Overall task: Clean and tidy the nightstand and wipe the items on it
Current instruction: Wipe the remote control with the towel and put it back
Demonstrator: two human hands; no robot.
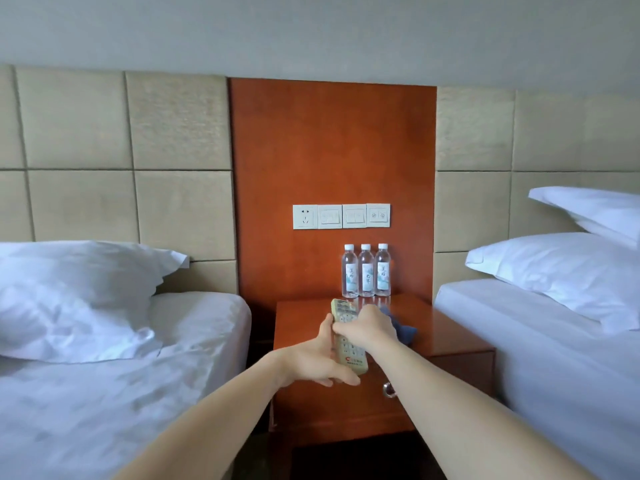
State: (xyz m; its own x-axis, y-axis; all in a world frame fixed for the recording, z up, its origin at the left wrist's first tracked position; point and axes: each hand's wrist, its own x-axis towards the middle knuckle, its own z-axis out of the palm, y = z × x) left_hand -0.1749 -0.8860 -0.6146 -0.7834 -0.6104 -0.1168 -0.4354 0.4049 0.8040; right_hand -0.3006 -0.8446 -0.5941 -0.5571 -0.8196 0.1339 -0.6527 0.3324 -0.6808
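A pale yellow-green remote control [344,311] is held above the reddish wooden nightstand [446,332]. My left hand [317,358] grips its lower half from the left side. My right hand [369,325] lies over the remote's middle, fingers curled, with a blue cloth [404,331] bunched under and behind it. How the cloth is held is hidden by the hand. Three clear water bottles [366,270] with white caps stand in a row at the back of the nightstand.
A bed with white sheets and a pillow [69,299] flanks the nightstand on the left, another with two stacked pillows [561,268] on the right. A socket and switch panel [341,216] sits on the wood wall panel. A metal drawer knob [389,389] shows below.
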